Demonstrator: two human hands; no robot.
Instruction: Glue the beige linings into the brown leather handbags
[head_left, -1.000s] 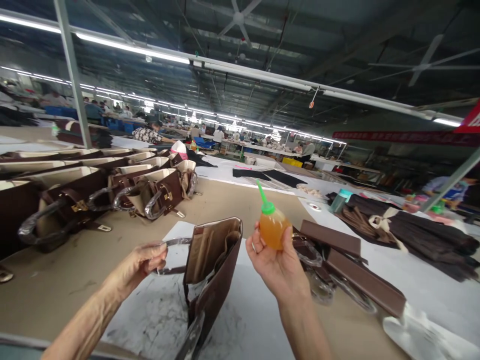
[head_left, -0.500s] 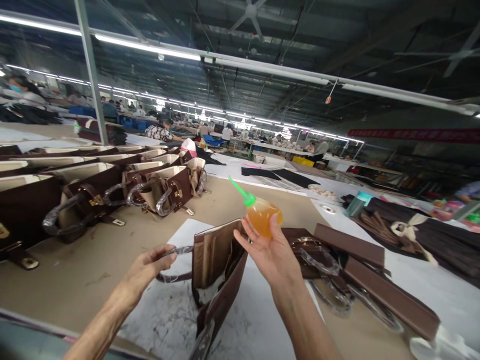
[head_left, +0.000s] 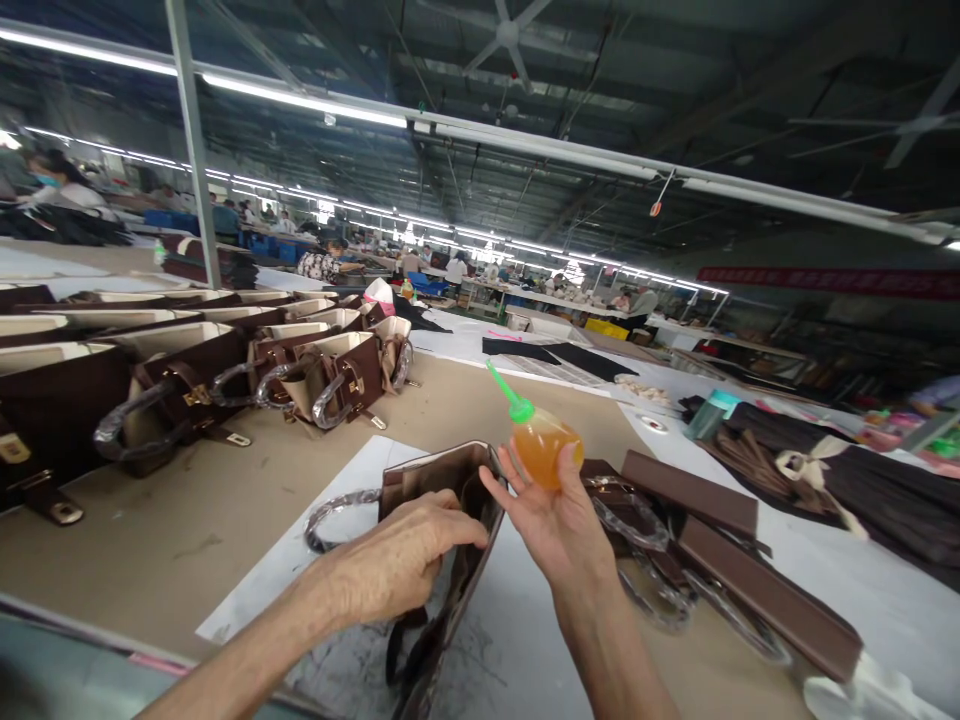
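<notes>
Two hands in my feed, one squeeze bottle, one open bag. My right hand (head_left: 559,540) has its grip round the bottle (head_left: 546,450), palm up, orange liquid inside, one green spout (head_left: 511,396) tilted up and left; it's held above the tabletop (head_left: 247,490), just right of the bag's far rim. My left hand (head_left: 409,550) is over the mouth of the brown bag (head_left: 457,600), fingers bent, index toward the right inner wall; can't tell if that grip has hold of anything. Bag sits on one white sheet (head_left: 277,580), one plastic-wrapped handle (head_left: 337,502) out to the left. Right of it: two brown oblong pieces, far one (head_left: 690,490) and near one (head_left: 772,595), beside wrapped handles too tangled to count. Far right: one jar (head_left: 712,413) with blue-green lid, one white tie (head_left: 825,447) on dark cloth (head_left: 877,500). Far left: overlapping brown bags (head_left: 191,375), no exact count. Middle far: two black strips (head_left: 517,350).
</notes>
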